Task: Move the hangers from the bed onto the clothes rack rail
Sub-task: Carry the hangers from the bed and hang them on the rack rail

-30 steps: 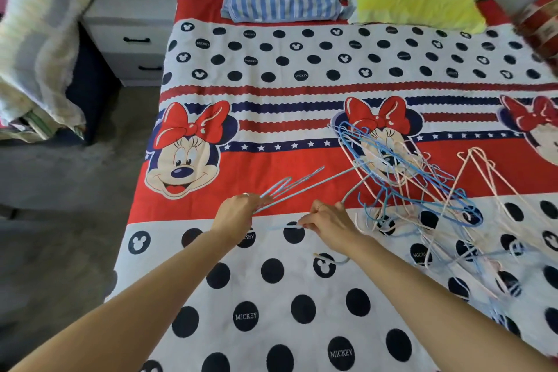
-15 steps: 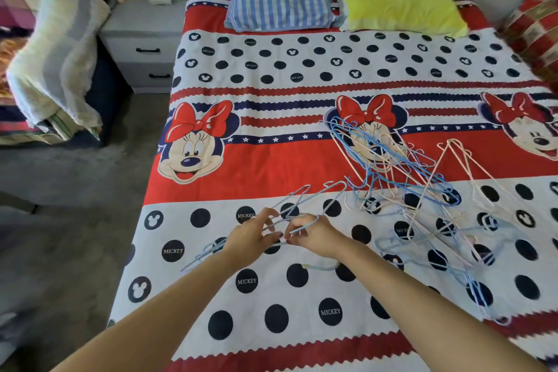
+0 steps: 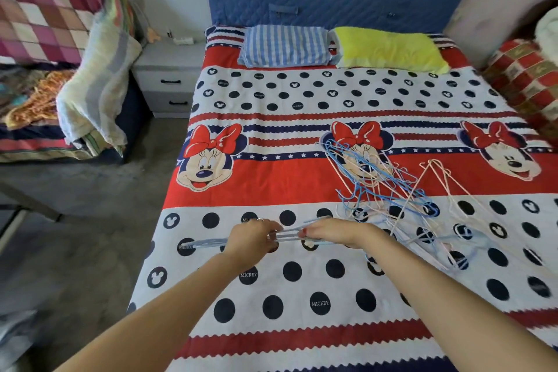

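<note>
A small bunch of light blue wire hangers (image 3: pixel 208 242) lies almost level between my two hands, just above the bed's near part. My left hand (image 3: pixel 252 240) grips the bunch near its middle, and my right hand (image 3: pixel 330 231) holds its right end. A tangled pile of blue and white hangers (image 3: pixel 389 190) rests on the bed (image 3: pixel 302 287) to the right of my hands. No clothes rack rail shows in this view.
A striped blue pillow (image 3: pixel 283 45) and a yellow pillow (image 3: pixel 388 50) lie at the bed's head. A grey nightstand (image 3: pixel 169 81) stands left of the bed. Folded blankets (image 3: pixel 90 90) pile on a second bed at far left. Grey floor (image 3: pixel 90 220) runs between them.
The held hangers have been pulled left and toward me, away from the pile, and turned nearly level. My view has drawn back from the bed and risen, showing the headboard and wall.
</note>
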